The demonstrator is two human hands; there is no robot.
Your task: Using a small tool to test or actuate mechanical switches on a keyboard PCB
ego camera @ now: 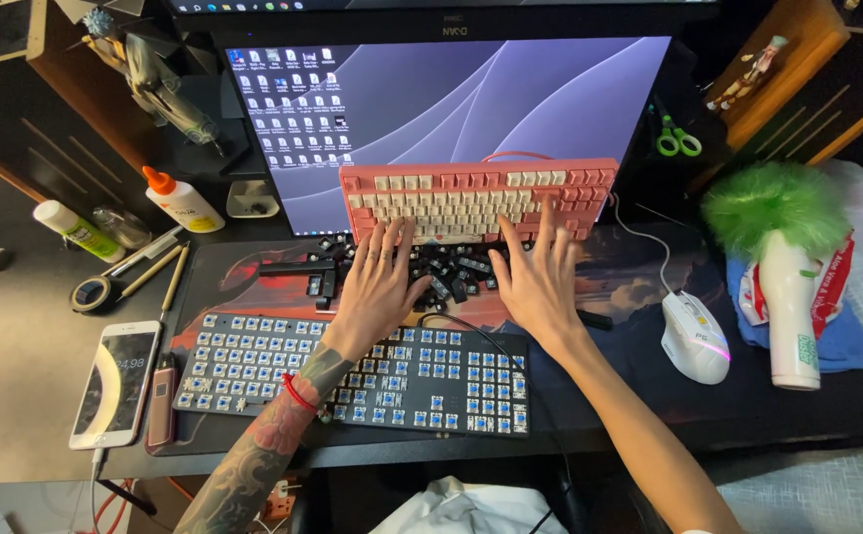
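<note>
My left hand [377, 287] lies flat with spread fingers over a heap of loose black keycaps [451, 272]. My right hand [538, 277] is spread too, its fingertips reaching the lower edge of a pink keyboard [479, 198] with cream keys that leans against the monitor [451, 109]. Under my wrists lies a black keyboard [352, 371] stripped of its caps, its blue switches bare. Neither hand holds anything.
A white mouse [694, 336] sits right of the hands. Beyond it are a green fluffy duster [777, 208] and a white bottle [792, 316] on blue cloth. At left lie a phone [115, 384], a tape roll [90, 294], brushes, and a glue bottle [182, 201]. Green scissors [679, 140] lie behind.
</note>
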